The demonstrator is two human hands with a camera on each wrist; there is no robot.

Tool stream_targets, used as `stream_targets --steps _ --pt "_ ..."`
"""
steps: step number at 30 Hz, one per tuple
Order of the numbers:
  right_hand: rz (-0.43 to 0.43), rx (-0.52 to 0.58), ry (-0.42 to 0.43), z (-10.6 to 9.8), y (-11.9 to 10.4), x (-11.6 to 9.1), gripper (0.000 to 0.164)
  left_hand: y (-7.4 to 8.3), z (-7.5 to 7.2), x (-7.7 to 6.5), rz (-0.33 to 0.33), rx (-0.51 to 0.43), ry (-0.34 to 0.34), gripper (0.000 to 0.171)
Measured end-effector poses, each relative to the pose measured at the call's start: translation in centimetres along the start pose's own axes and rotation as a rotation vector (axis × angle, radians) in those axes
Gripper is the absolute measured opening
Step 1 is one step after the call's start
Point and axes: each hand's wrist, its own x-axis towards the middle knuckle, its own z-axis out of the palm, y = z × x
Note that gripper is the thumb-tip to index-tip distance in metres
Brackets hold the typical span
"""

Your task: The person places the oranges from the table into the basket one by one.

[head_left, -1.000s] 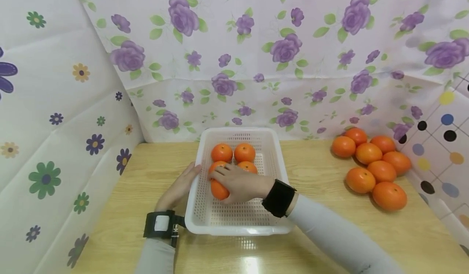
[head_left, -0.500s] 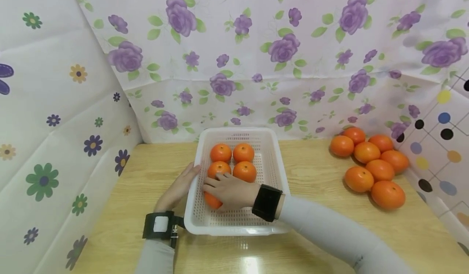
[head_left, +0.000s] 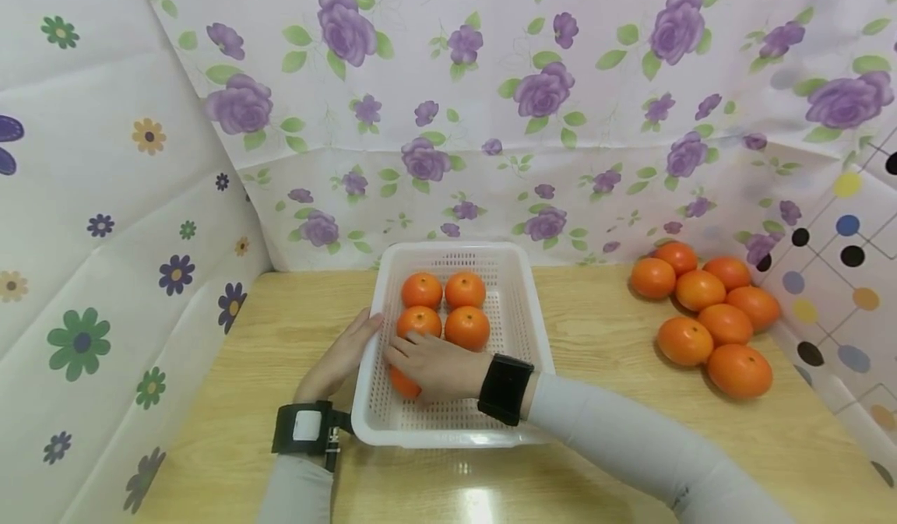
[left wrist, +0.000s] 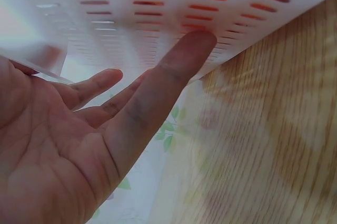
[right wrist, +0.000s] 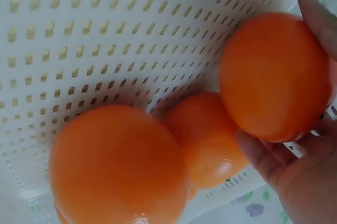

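A white perforated plastic basket stands on the wooden table in the head view. Inside its left part, my right hand grips an orange, mostly covered by the hand. The right wrist view shows thumb and fingers around that orange, close against another orange. Several more oranges sit in two rows behind it in the basket. My left hand rests against the basket's left side near the rim. Its fingers are extended in the left wrist view, one fingertip touching the slotted wall.
A loose group of several oranges lies on the right of the table. Flowered sheets hang behind and to the left. A dotted sheet borders the right side.
My right hand has moved left and slightly toward the front of the basket with the orange, uncovering the oranges behind it. In the last half second it barely moves. The left hand stays put.
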Motion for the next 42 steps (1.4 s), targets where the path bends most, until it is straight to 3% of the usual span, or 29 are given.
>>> stream_targets --steps 4,18,26,34,42 --pt "0.012 0.051 0.025 0.0 0.0 0.2 0.072 0.0 -0.1 0.0 0.002 -0.018 -0.014 0.065" --pt "0.051 0.128 -0.073 -0.9 0.3 0.1 0.082 0.2 -0.1 -0.2 -0.003 -0.012 -0.016 0.067" --pt "0.088 0.295 -0.007 -4.7 1.7 -1.1 0.064 0.0 -0.1 0.0 0.003 -0.007 -0.02 0.064" --pt "0.117 0.548 0.213 -8.9 5.5 -4.4 0.046 0.0 -0.2 0.1 0.021 -0.008 -0.026 0.064" --pt "0.18 0.666 0.662 -10.6 10.2 -10.5 0.031 -0.1 -0.1 0.2 0.0 -0.001 -0.018 0.065"
